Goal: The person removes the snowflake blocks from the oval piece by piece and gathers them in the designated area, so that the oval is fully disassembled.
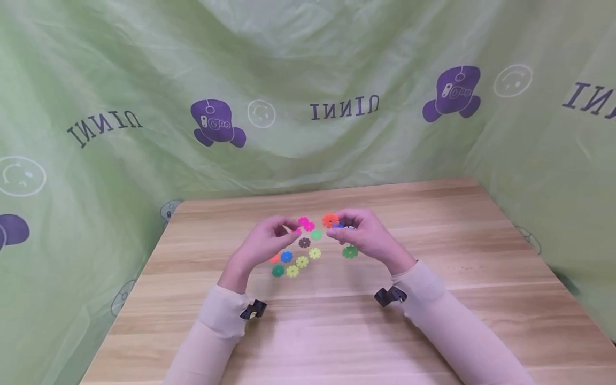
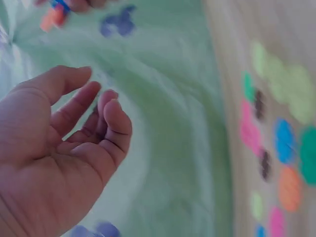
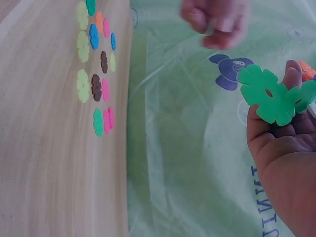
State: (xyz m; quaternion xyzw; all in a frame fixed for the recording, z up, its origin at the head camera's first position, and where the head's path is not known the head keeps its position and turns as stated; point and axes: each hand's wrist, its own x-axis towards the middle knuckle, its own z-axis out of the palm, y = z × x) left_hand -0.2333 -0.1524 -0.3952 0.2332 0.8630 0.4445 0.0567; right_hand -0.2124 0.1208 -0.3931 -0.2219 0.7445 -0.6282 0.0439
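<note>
1. Head view: two hands are raised over a wooden desk (image 1: 433, 299) that is hemmed in by a green printed cloth (image 1: 120, 69). The right hand (image 1: 368, 235) pinches a small cluster of joined snowflake discs, with an orange disc (image 1: 330, 219) on top. The left hand (image 1: 269, 240) has its fingers curled close to a pink disc (image 1: 305, 223); whether it grips the disc is unclear. Loose discs (image 1: 301, 261) lie on the desk below and between the hands.

2. Left wrist view, blurred: the left hand (image 2: 59, 148) shows a bare palm with relaxed, loosely bent fingers (image 2: 116, 123) holding nothing. Coloured discs (image 2: 284, 140) lie scattered on the desk.

3. Right wrist view: the right hand (image 3: 286, 148) grips the cluster by its green disc (image 3: 269, 96), with an orange edge behind it. The rest lie on the desk (image 3: 54, 163).

4. Risk, as a judgement: the cluster is held only at the fingertips, so a twist or a push from another disc could pop the slotted joints apart, and the pieces could scatter into the loose discs below.
</note>
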